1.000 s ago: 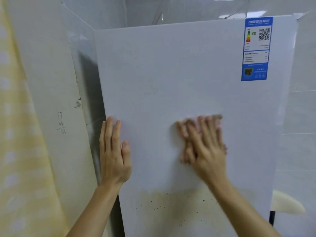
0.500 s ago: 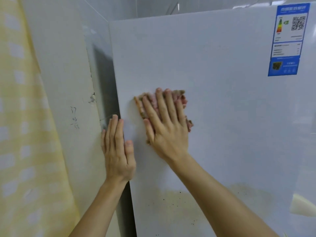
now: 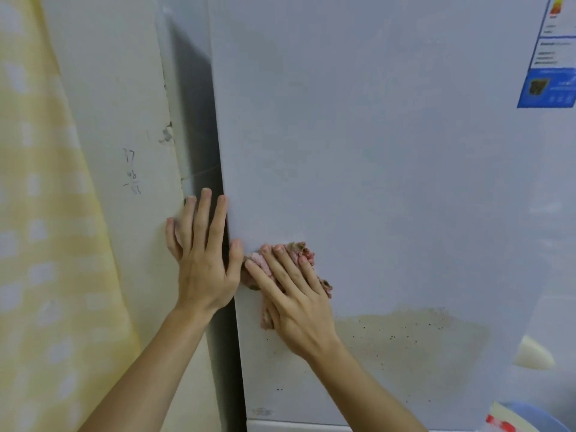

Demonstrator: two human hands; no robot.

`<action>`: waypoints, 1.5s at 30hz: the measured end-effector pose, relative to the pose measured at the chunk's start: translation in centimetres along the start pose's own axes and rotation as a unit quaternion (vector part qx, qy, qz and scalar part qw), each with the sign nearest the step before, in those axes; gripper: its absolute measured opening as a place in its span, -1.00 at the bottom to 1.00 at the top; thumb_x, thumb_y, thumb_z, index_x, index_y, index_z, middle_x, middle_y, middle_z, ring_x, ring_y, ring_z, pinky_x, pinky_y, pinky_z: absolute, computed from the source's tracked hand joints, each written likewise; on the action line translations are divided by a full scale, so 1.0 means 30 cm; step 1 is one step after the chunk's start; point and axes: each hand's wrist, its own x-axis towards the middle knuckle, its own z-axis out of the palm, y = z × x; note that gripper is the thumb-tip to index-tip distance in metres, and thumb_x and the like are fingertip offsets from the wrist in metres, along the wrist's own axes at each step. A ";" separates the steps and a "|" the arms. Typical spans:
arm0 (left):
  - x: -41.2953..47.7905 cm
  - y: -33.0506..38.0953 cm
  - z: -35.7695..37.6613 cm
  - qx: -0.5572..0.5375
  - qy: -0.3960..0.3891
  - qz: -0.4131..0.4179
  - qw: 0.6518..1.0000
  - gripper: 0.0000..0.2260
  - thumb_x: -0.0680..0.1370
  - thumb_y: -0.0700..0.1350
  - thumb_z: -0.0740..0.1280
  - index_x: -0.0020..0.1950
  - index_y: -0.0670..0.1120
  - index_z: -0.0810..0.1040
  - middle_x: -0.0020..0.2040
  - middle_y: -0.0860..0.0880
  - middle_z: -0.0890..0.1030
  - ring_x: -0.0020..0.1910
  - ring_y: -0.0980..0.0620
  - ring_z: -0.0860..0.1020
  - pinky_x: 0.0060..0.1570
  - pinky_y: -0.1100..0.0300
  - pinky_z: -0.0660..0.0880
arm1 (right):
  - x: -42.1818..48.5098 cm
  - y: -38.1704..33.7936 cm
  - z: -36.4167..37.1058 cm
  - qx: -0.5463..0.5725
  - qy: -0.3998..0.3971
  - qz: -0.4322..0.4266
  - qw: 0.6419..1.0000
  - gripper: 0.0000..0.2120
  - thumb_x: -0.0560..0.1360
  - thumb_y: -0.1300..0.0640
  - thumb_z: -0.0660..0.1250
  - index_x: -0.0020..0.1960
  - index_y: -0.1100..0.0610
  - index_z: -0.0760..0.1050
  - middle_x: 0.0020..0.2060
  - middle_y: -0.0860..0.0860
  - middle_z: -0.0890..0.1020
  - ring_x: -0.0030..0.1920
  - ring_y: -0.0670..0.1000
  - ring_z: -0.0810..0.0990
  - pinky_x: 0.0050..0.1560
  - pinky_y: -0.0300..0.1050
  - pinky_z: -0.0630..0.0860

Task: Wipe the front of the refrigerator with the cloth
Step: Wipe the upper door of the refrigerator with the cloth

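A cream wall point(image 3: 124, 98) with pencilled numbers meets the white refrigerator point(image 3: 374, 182). My right hand point(image 3: 299, 307), fingers straight, presses the pink cloth point(image 3: 297, 248) flat on its front near the left edge, just above a brownish stain point(image 3: 420, 338). My left hand point(image 3: 202, 269) lies flat over that edge, fingers straight. Low at the front's right side, a blue basin point(image 3: 554, 420) holds something white and red that I cannot make out.

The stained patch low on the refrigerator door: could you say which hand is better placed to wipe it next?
Probably the right hand: it presses the cloth on the door beside the stained patch, while the left hand rests bare at the door's left edge.
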 end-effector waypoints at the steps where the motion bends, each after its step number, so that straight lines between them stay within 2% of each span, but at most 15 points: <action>1: -0.005 -0.004 0.006 0.000 -0.001 0.005 1.000 -0.41 0.71 0.06 0.13 0.72 -0.05 0.12 0.73 -0.11 0.11 0.71 -0.15 0.06 0.63 -0.32 -0.06 | -0.004 0.000 0.006 0.006 0.009 0.005 1.000 -0.35 0.66 0.12 0.18 0.71 0.00 0.05 0.70 0.01 0.08 0.68 0.04 0.07 0.69 0.05 -0.07; 9: -0.014 0.008 0.024 -0.013 0.004 -0.007 1.000 -0.40 0.71 0.06 0.11 0.73 -0.05 0.07 0.72 -0.14 0.13 0.72 -0.13 0.04 0.63 -0.33 -0.11 | -0.019 0.007 0.027 0.010 0.042 -0.011 0.999 -0.37 0.66 0.14 0.24 0.69 0.06 0.14 0.68 0.05 0.15 0.67 0.06 0.14 0.68 0.05 0.02; 16: -0.029 -0.014 0.005 0.005 -0.021 0.012 1.000 -0.41 0.71 0.06 0.11 0.73 -0.05 0.07 0.73 -0.14 0.09 0.72 -0.17 0.04 0.65 -0.28 -0.12 | -0.027 0.005 0.026 0.012 0.045 -0.013 0.999 -0.28 0.60 0.16 0.32 0.69 0.09 0.11 0.68 0.05 0.14 0.68 0.05 0.10 0.68 0.05 -0.01; 21: -0.032 -0.023 -0.001 -0.005 -0.029 0.014 0.999 -0.43 0.72 0.03 0.11 0.72 -0.05 0.11 0.73 -0.13 0.07 0.72 -0.14 0.01 0.65 -0.27 -0.13 | -0.017 -0.019 0.020 0.014 0.053 0.002 0.998 -0.41 0.70 0.09 0.24 0.68 0.08 0.15 0.68 0.05 0.15 0.68 0.04 0.09 0.69 0.05 -0.02; 24: -0.076 -0.048 0.010 -0.002 -0.020 0.027 0.999 -0.46 0.72 -0.01 0.08 0.72 0.01 0.14 0.74 -0.10 0.05 0.72 -0.13 0.01 0.65 -0.27 -0.09 | -0.021 -0.018 0.040 0.013 0.064 0.004 0.998 -0.39 0.70 0.10 0.24 0.69 0.09 0.12 0.69 0.07 0.11 0.68 0.06 0.08 0.69 0.07 -0.03; 26: -0.124 -0.072 0.017 0.003 -0.004 0.036 0.999 -0.48 0.72 -0.02 0.07 0.71 0.03 0.18 0.74 -0.10 0.05 0.72 -0.13 -0.01 0.65 -0.25 -0.07 | -0.023 -0.010 0.048 0.017 0.082 -0.010 0.996 -0.39 0.70 0.12 0.26 0.69 0.10 0.13 0.68 0.08 0.13 0.68 0.07 0.08 0.68 0.11 0.01; 29: -0.202 -0.110 0.029 -0.004 0.005 0.040 0.999 -0.47 0.70 -0.04 0.11 0.70 0.02 0.22 0.74 -0.12 0.06 0.72 -0.13 -0.03 0.65 -0.25 0.00 | -0.019 -0.004 0.052 0.028 0.120 -0.010 0.992 -0.49 0.73 0.07 0.24 0.65 0.07 0.25 0.65 0.10 0.22 0.67 0.09 0.12 0.66 0.17 0.11; 33: -0.327 -0.150 0.080 0.007 0.022 0.049 0.999 -0.39 0.65 0.00 0.17 0.72 0.04 0.16 0.74 -0.09 0.00 0.73 -0.12 -0.06 0.67 -0.19 -0.02 | -0.026 -0.025 0.080 0.001 0.164 0.003 0.986 -0.54 0.75 -0.03 0.18 0.63 0.03 0.30 0.63 0.11 0.27 0.66 0.11 0.16 0.64 0.17 0.18; 35: -0.381 -0.170 0.107 0.005 0.039 0.050 0.998 -0.37 0.64 0.01 0.18 0.72 0.01 0.15 0.74 -0.09 0.00 0.73 -0.11 -0.06 0.68 -0.14 -0.04 | -0.032 -0.039 0.096 -0.036 0.164 0.011 0.986 -0.51 0.76 -0.08 0.12 0.65 0.00 0.23 0.65 0.08 0.22 0.67 0.09 0.12 0.65 0.15 0.13; 39: -0.437 -0.203 0.130 -0.031 0.052 0.054 0.997 -0.36 0.65 0.02 0.16 0.73 0.01 0.09 0.75 -0.05 -0.02 0.73 -0.03 -0.10 0.69 -0.02 -0.10 | -0.034 -0.053 0.119 -0.107 0.128 0.034 0.985 -0.43 0.74 -0.16 -0.05 0.71 -0.05 -0.05 0.69 0.03 -0.02 0.69 0.06 -0.11 0.68 0.10 -0.14; 42: -0.453 -0.215 0.132 -0.068 0.052 0.054 0.995 -0.36 0.67 0.05 0.13 0.74 0.01 0.03 0.75 0.00 -0.04 0.72 0.08 -0.15 0.69 0.03 -0.14 | -0.041 -0.072 0.129 -0.086 0.122 0.052 0.987 -0.39 0.73 -0.14 -0.11 0.71 -0.01 -0.14 0.70 0.03 -0.11 0.69 0.03 -0.20 0.67 0.05 -0.27; 45: -0.457 -0.212 0.134 -0.078 0.057 0.048 0.994 -0.35 0.67 0.08 0.10 0.74 0.00 -0.01 0.75 0.04 -0.06 0.70 0.16 -0.19 0.67 0.13 -0.20 | -0.051 -0.093 0.140 -0.059 0.114 0.069 0.989 -0.37 0.70 -0.14 -0.14 0.71 0.02 -0.14 0.70 0.02 -0.16 0.68 -0.01 -0.26 0.65 0.01 -0.33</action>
